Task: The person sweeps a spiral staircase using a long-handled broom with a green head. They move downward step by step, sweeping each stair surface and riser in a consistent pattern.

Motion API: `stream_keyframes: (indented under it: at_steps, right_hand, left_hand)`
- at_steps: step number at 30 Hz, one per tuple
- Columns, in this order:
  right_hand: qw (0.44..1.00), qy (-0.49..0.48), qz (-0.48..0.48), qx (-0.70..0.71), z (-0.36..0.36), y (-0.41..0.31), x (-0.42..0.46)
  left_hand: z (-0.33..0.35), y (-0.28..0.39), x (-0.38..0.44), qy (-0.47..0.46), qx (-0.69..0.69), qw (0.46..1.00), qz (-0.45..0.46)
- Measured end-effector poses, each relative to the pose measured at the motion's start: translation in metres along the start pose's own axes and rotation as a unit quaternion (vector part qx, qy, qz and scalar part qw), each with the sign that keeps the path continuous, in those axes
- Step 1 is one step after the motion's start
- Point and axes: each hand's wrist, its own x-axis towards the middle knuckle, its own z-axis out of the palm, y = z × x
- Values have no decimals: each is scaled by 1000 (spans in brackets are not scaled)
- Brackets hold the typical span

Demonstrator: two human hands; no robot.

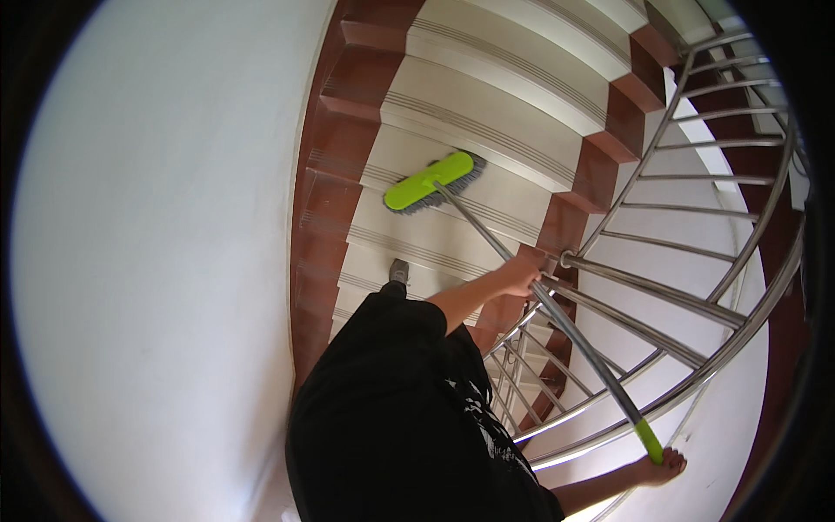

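A push broom with a lime-green head (430, 181) and grey bristles rests tilted on a beige stair tread (417, 147). Its grey handle (587, 352) runs down to the lower right and passes over the metal railing. Partway along that handle, my left hand (520, 276) is wrapped around the shaft, close to the railing's corner. At the far end, the fingers of my right hand (664, 467) close around the green grip (648, 440). The bristles' underside is hidden by the head.
Stairs with brown side bands (365, 68) and grooved step edges rise ahead. A white wall (156, 261) stands at left. Stainless-steel railing (652, 307) borders the right, with lower steps visible through its bars. My grey shoe (399, 270) stands on a step below the broom head.
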Motion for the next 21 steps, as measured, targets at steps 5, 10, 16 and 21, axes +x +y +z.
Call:
stream_keyframes:
  at_steps: [5,10,16,21]
  right_hand:
    - [970,-150,97,167,115,45,-54]
    - [948,-222,19,226,199,12,-102]
    - [928,-303,14,214,230,7,-127]
    - [862,-381,142,301,279,42,-181]
  left_hand:
    - [-78,-60,-52,150,44,984,-82]
    - [-126,-69,-70,254,37,962,-95]
    - [-150,-81,-109,303,53,942,-136]
    - [-224,-136,-150,296,106,927,-205]
